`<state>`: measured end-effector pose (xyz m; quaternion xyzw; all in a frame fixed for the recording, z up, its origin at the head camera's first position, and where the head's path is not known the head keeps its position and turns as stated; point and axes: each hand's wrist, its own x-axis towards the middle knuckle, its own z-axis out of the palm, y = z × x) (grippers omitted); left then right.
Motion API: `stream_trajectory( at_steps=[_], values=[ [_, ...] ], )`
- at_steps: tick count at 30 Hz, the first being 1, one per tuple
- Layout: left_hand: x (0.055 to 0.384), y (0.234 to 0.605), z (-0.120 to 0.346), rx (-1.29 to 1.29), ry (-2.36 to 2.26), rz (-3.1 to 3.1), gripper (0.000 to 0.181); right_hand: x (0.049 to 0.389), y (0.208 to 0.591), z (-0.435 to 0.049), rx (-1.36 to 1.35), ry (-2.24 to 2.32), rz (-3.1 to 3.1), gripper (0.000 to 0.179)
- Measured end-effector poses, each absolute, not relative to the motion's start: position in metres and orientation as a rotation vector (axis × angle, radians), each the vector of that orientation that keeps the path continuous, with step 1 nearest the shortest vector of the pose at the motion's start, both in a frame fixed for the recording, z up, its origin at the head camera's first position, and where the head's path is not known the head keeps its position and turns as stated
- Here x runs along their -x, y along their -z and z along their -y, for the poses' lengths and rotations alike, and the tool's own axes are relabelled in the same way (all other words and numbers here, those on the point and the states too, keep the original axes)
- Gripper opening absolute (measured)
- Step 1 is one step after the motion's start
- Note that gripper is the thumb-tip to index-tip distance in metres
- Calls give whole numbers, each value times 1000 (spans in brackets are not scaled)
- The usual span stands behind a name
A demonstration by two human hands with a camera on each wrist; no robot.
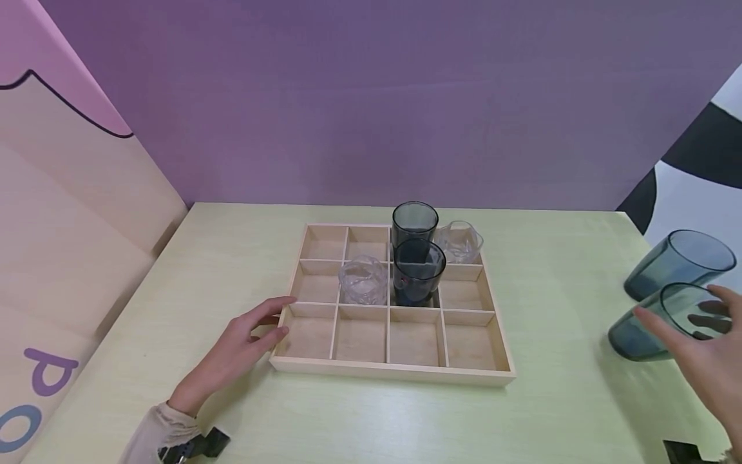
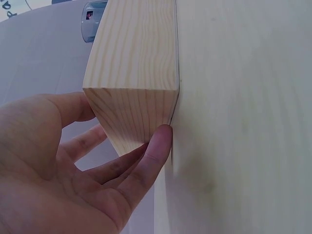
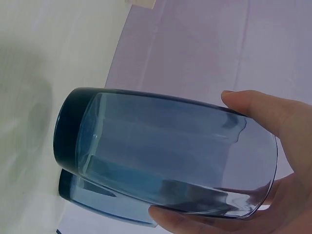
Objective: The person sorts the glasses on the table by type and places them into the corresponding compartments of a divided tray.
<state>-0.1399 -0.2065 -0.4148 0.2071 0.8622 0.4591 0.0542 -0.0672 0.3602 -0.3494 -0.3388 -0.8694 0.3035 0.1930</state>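
Observation:
My left hand point(image 1: 234, 351) rests its thumb and fingers against the left side and rim of a divided wooden tray point(image 1: 382, 371). The left wrist view shows fingertips point(image 2: 160, 139) pressed low on that side wall. At the right, my right hand point(image 1: 710, 348) grips a blue-tinted drinking glass point(image 3: 165, 151) near its rim, thumb and fingers on opposite sides. Its base is close over the table. Just behind it stands a second blue glass point(image 1: 672, 264), partly hidden by the held one.
In the tray's third column, two dark glasses stand in the back point(image 1: 414, 216) and middle point(image 1: 418, 274) compartments. Small clear cups occupy a middle-row compartment point(image 1: 363, 280) and the back-right one point(image 1: 460, 241). A purple panel point(image 1: 394, 103) rises behind the table point(image 1: 556, 322).

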Motion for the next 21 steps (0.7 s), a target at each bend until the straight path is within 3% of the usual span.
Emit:
stream_trajectory(
  at_steps=[21],
  values=[
    [141,417,207,-621,-1398,-2619,45,67,337,-344,788,-857,2469,89]
  ],
)
